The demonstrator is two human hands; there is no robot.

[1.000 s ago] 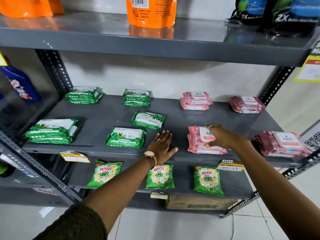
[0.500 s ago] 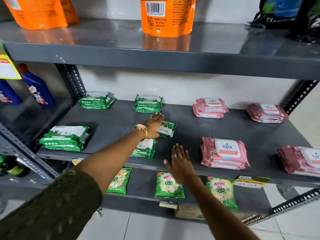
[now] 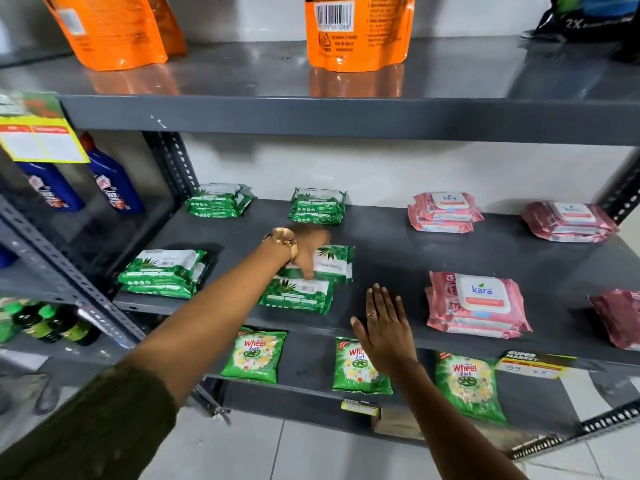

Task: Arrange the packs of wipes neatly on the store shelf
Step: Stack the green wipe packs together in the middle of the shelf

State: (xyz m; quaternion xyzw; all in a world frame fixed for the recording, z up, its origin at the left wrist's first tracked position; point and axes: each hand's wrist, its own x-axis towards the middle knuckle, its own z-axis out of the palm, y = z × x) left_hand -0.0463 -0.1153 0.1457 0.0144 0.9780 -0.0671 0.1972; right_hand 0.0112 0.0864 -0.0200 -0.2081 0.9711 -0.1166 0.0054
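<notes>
Green wipes are the concern at centre frame. The person's left hand [image 3: 308, 249] lies over a loose green pack [image 3: 334, 263], its fingers curled onto the wrapper, though how firmly they pinch cannot be told. This pack sits crooked, its lower edge touching or overlapping the front green pack [image 3: 298, 294] just below it. The right hand [image 3: 384, 325] hovers flat, empty, fingers spread, over the front lip of the grey shelf [image 3: 398, 258], lower centre.

The step appears to be squaring the loose pack. Done well, it would be lifted clear rather than dragged, since the soft wrapper may crumple, then laid label up and edges flush on the front pack, matching the two-high green stack [image 3: 162, 273] at middle left.
</notes>
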